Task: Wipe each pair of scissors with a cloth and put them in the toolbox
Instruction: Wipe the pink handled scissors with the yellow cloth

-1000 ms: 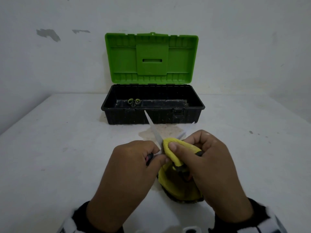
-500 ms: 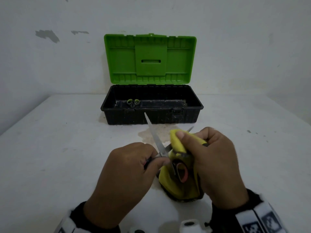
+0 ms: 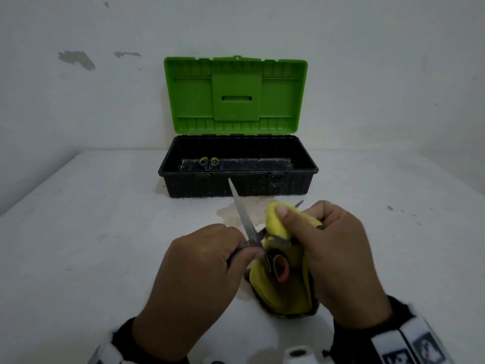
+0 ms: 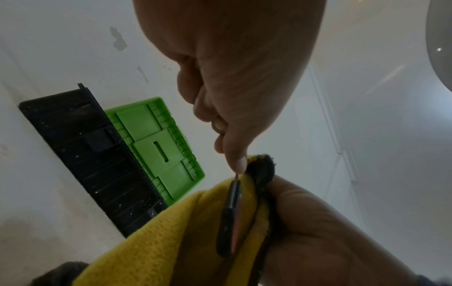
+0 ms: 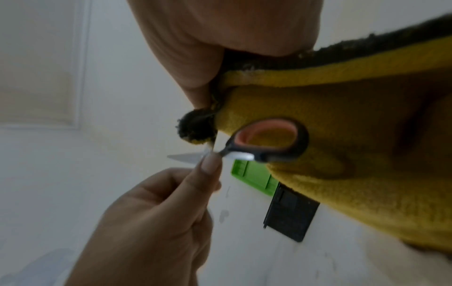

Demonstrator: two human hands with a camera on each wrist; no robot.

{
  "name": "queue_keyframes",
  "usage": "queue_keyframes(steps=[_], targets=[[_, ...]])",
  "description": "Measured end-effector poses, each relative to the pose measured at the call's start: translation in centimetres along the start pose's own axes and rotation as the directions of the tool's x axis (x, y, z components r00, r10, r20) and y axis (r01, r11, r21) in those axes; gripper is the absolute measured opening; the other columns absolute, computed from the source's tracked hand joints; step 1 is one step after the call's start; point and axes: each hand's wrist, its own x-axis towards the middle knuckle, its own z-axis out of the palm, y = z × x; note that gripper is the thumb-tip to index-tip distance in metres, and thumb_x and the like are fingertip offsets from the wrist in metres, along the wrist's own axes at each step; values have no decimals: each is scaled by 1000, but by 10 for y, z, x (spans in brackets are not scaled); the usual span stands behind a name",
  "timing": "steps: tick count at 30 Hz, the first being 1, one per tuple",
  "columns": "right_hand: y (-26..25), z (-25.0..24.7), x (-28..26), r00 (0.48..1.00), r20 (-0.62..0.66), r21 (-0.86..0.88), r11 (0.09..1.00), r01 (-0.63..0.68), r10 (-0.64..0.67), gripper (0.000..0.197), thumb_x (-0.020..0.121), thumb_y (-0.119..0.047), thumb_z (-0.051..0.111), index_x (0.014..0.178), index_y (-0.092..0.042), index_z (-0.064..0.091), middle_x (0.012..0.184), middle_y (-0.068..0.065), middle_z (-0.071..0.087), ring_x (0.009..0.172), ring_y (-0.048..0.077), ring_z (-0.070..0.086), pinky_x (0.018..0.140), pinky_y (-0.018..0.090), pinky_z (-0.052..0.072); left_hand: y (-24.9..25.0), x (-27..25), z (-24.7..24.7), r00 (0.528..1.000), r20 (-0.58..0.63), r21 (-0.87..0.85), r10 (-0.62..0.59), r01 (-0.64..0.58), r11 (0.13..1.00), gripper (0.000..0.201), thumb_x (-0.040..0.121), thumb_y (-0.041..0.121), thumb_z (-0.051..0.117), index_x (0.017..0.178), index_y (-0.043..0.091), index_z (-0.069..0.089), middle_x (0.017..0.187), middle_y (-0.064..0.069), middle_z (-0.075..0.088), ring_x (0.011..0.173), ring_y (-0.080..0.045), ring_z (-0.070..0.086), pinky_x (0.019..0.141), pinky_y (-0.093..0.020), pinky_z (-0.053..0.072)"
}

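Between both hands [image 3: 199, 271], open scissors [image 3: 242, 214]

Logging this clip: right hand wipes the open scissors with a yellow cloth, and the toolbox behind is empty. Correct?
Not quite: the toolbox isn't empty. The head view shows green-handled scissors already inside. The right hand does hold the yellow cloth on the open scissors.

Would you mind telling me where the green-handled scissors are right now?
In the head view the green-handled scissors lie inside the open toolbox, toward its left end, behind both hands.
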Motion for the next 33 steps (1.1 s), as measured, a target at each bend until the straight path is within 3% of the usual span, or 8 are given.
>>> queue_keyframes(steps=[6, 9, 14, 19, 21, 24, 28, 33], targets=[[4, -9, 16, 997, -80, -13, 1000, -8, 7, 37, 72, -40, 82, 58, -17, 57, 58, 4, 61, 56, 17, 58, 54, 33, 48, -1, 2, -1, 998, 65, 3, 21, -22, 1000, 40, 87, 47, 58, 62, 17, 67, 54, 9, 56, 51, -5, 45, 57, -19, 42], [9, -24, 32, 984, -172, 13, 999, -34, 36, 38, 76, -41, 78, 60, -15, 56, 59, 3, 57, 56, 15, 52, 55, 31, 44, 5, 3, -10, 986, 96, -119, -133, 144, 982, 38, 80, 57, 62, 61, 24, 65, 50, 13, 50, 55, -5, 49, 55, -8, 39], [25, -47, 44, 975, -142, 66, 985, -161, 169, 41, 89, -40, 68, 83, 0, 63, 70, 10, 61, 65, 22, 57, 62, 36, 46, 4, 11, -26, 831, 301, -196, -468, 534, 823, 24, 73, 53, 70, 70, 29, 66, 55, 15, 57, 52, 2, 52, 49, -8, 38], [36, -57, 42, 954, -52, 99, 953, -288, 294, 17, 98, -23, 53, 91, -17, 68, 100, 9, 68, 93, 25, 64, 89, 46, 50, -10, 12, -35, 721, 419, -226, -553, 672, 705, 19, 83, 29, 69, 94, 34, 54, 79, 3, 71, 57, -5, 59, 53, -15, 45], [35, -63, 40, 956, 15, 56, 954, -293, 293, 23, 95, -16, 52, 87, -15, 74, 96, 11, 71, 92, 32, 66, 83, 49, 53, -13, 12, -37, 697, 460, -244, -551, 696, 676, 14, 87, 22, 64, 94, 30, 55, 81, 1, 73, 58, -8, 57, 58, -26, 50], [29, -71, 38, 974, 69, -97, 973, -210, 217, 24, 94, -6, 54, 88, -15, 76, 82, 14, 74, 76, 43, 65, 61, 41, 53, -17, 13, -39, 696, 462, -328, -549, 709, 624, 8, 89, 20, 64, 94, 25, 61, 81, 4, 75, 59, -5, 58, 61, -30, 48], [30, -79, 41, 1000, -26, -311, 950, -18, 10, 31, 93, -8, 60, 97, -35, 74, 100, -2, 74, 86, 21, 68, 59, 26, 55, -16, 14, -41, 724, 456, -543, -518, 688, 482, 6, 82, 20, 68, 83, 17, 72, 77, -6, 74, 53, -8, 47, 51, -24, 39], [15, -56, 34, 974, 71, -454, 863, 222, -214, 32, 86, -12, 71, 107, -36, 68, 91, -23, 68, 86, -5, 64, 68, 7, 45, -6, 11, -17, 602, 409, -705, -686, 686, 181, 23, 87, 27, 62, 73, 16, 77, 65, -9, 65, 53, -12, 47, 49, -26, 36]])
